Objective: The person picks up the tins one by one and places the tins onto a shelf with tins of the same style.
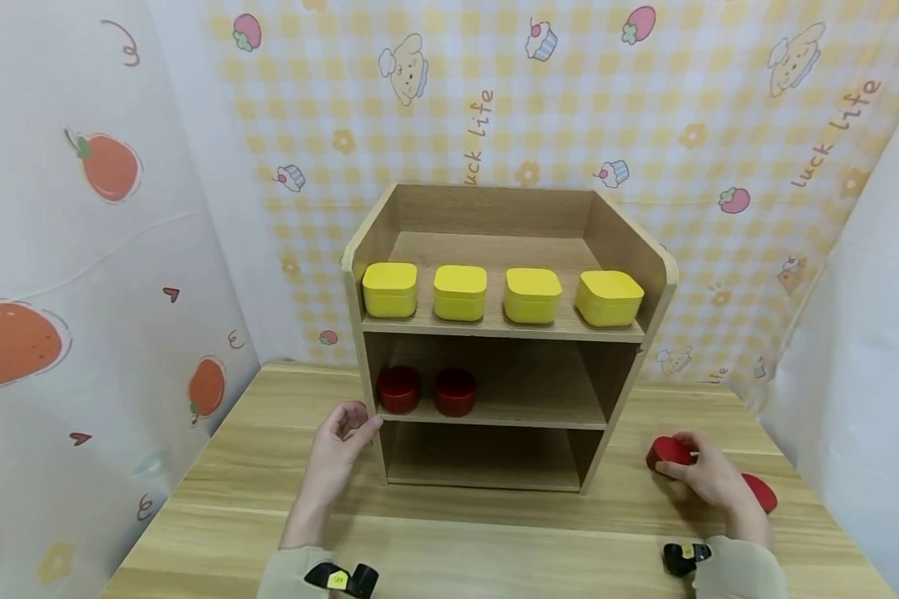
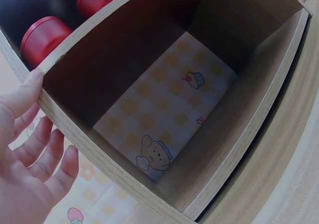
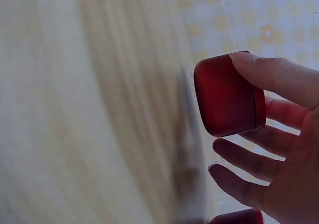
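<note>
My right hand (image 1: pixel 707 476) pinches a round red tin (image 1: pixel 669 452) between thumb and fingers, above the table at the right. In the right wrist view the same red tin (image 3: pixel 227 94) shows its side and lid edge. Another red tin (image 1: pixel 760 492) is on the table, partly hidden behind that hand. At the left side of the wooden shelf (image 1: pixel 486 422), my left hand (image 1: pixel 340 441) has its thumb on the side panel's edge, its fingers loosely bent. Two red tins (image 1: pixel 399 389) (image 1: pixel 455 393) stand on the middle shelf, toward its left.
Several yellow square tins (image 1: pixel 460 293) stand in a row on the top shelf near its front edge. The shelf stands on a wood-grain table (image 1: pixel 494 549). Patterned cloth (image 1: pixel 524 100) hangs behind, and white cloth (image 1: pixel 861 349) borders the right side.
</note>
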{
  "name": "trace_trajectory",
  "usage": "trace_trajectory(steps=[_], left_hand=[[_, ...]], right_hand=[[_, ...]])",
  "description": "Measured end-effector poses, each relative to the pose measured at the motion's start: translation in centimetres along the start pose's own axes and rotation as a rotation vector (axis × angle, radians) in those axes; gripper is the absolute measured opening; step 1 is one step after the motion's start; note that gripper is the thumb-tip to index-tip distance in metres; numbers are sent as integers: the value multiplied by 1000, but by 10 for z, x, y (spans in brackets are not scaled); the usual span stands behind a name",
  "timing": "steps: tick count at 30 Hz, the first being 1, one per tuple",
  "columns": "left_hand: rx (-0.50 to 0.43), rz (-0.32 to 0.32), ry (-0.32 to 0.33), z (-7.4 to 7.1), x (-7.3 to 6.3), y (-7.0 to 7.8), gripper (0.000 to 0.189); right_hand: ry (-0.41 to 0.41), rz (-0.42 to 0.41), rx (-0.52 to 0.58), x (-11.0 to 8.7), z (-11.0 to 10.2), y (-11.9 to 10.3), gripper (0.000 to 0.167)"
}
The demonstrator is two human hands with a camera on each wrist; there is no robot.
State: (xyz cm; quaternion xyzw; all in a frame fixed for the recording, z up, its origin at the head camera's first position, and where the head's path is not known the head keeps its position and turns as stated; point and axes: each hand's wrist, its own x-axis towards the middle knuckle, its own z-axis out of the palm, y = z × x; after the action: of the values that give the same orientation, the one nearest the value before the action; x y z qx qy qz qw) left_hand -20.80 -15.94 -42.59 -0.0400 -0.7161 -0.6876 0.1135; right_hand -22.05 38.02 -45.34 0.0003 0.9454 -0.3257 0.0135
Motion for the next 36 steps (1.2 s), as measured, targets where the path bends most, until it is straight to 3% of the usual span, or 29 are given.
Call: trace_trajectory(steps=[11, 29, 36], left_hand=[[3, 1, 16, 0, 1, 0, 25], [21, 15, 6, 0, 0, 1, 27], [26, 19, 10, 0, 0, 0, 27]], right_hand=[[55, -31, 35, -11, -8, -20, 75], [164, -102, -35, -42, -27, -66, 71], [195, -136, -11, -50, -32, -81, 71]])
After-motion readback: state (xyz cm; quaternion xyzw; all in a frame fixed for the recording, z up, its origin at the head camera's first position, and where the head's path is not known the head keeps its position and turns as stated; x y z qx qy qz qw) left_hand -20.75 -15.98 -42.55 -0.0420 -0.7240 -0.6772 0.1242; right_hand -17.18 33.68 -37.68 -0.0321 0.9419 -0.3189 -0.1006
